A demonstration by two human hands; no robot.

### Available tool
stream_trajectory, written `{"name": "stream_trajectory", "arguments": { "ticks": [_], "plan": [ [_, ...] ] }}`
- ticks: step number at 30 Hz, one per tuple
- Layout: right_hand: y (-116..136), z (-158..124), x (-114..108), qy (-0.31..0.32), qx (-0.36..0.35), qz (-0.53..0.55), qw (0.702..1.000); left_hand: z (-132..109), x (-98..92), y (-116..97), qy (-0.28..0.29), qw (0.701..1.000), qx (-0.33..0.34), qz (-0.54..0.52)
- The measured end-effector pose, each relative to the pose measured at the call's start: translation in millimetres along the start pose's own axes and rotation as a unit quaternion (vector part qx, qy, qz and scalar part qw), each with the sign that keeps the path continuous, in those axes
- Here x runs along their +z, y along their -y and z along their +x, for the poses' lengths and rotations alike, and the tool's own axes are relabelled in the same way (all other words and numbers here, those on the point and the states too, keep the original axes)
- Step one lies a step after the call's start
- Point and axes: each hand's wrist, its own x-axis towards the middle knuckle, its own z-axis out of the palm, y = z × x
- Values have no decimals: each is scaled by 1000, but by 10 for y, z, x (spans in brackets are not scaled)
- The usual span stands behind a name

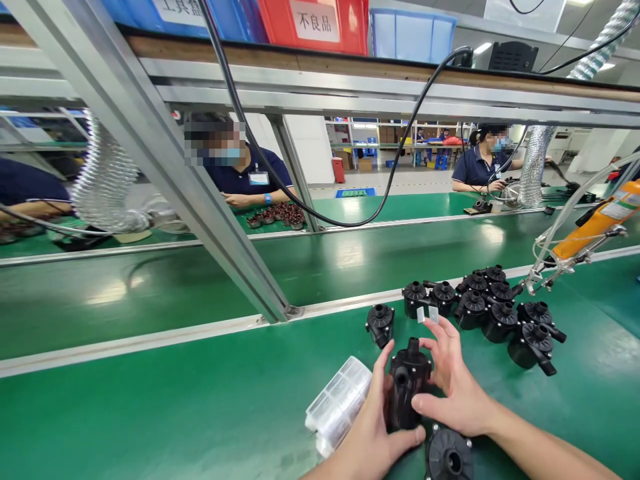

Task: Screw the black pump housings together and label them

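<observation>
A black plastic pump [407, 390] with a nozzle on top and a port on its side is held upright between my hands. My left hand [373, 420] wraps round its left side and base. From the right, my right hand [453, 383] grips the same pump with the thumb against its front. Two small whitish tabs [427, 315] show at the raised fingertips of my right hand; I cannot tell whether they are stickers. Just below, another black pump [449, 455] lies with its nozzle toward me. A clear plastic compartment box [340, 400] sits left of my left hand.
A single pump [380, 325] and a cluster of several pumps [483, 300] stand behind my hands. An orange powered screwdriver [595, 223] hangs at right. A metal post [200, 180] slants down to the green bench [150, 407]. Co-workers sit across the conveyor [310, 250].
</observation>
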Motion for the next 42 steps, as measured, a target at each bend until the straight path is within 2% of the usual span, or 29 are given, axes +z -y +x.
{"name": "stream_trajectory", "arguments": {
  "ticks": [2,3,6,8,12,14,20,26,30,32,34,36,37,39,41,42],
  "plan": [
    [36,12,39,10,23,3,1000,18,-14,-19,16,1000,0,-18],
    [46,23,45,-5,30,-21,999,27,-21,-10,17,999,3,-36],
    [69,40,16,-100,-2,-106,989,45,-33,58,10,997,5,-82],
    [103,37,-21,-124,-21,-95,987,51,-33,100,5,997,4,-83],
    [204,33,-31,-29,53,-10,998,60,1,91,5,997,15,-78],
    [240,36,9,-10,88,-6,996,65,36,47,-1,996,27,-82],
    [250,52,115,-49,125,-33,990,68,122,-46,-12,996,19,-91],
    [212,55,122,-56,118,-66,989,69,105,20,-10,995,30,-90],
    [155,31,105,-44,85,-136,986,96,70,81,-4,995,36,-97],
    [128,22,51,-11,26,-221,975,98,54,82,-7,995,32,-93],
    [121,29,-33,25,-60,-328,942,83,45,68,-15,996,25,-80],
    [135,55,-117,21,-102,-403,909,62,45,68,-24,997,24,-70],
    [145,74,-146,5,-87,-414,906,54,48,82,-27,997,27,-71],
    [151,113,-157,-20,-5,-386,922,51,48,140,-25,995,40,-87],
    [114,143,-108,-17,68,-347,935,73,27,222,-20,992,51,-111],
    [72,154,-73,-12,83,-339,937,91,3,260,-17,991,52,-119]
  ]
}}
